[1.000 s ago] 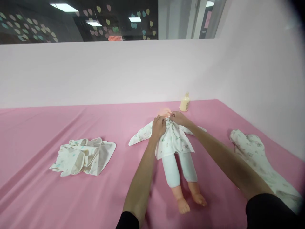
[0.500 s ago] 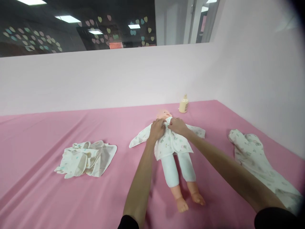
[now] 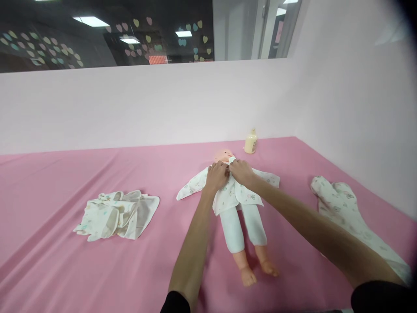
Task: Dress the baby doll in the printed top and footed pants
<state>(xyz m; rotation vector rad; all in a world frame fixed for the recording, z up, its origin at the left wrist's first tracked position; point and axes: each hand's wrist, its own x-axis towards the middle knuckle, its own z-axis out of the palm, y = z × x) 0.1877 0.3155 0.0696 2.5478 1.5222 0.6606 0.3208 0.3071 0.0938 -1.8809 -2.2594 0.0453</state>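
A baby doll [image 3: 247, 274] lies on its back with its bare feet toward me. It wears a white patterned baby jacket [image 3: 224, 199] with the sleeves spread to both sides, over white legs. My left hand [image 3: 217, 175] is closed on the jacket's front edge near the neck. Beside it my right hand [image 3: 241, 172] pinches the opposite edge, the two hands almost touching. Below them the front parts slightly over the legs. Fingertips and the fastening at the collar are hidden by the hands, as is part of the doll's head.
The doll rests on a pink sheet [image 3: 182, 269]. A crumpled patterned cloth garment [image 3: 120, 215] lies at the left, and patterned baby pants [image 3: 345, 208] at the right, partly behind my right forearm. A pale yellow pump bottle [image 3: 250, 142] stands near the white wall [image 3: 146, 108].
My two hands have drawn closer together at the collar, bringing the jacket's front edges nearer each other there. The jacket hem has shifted up a little. The other things lie as before.
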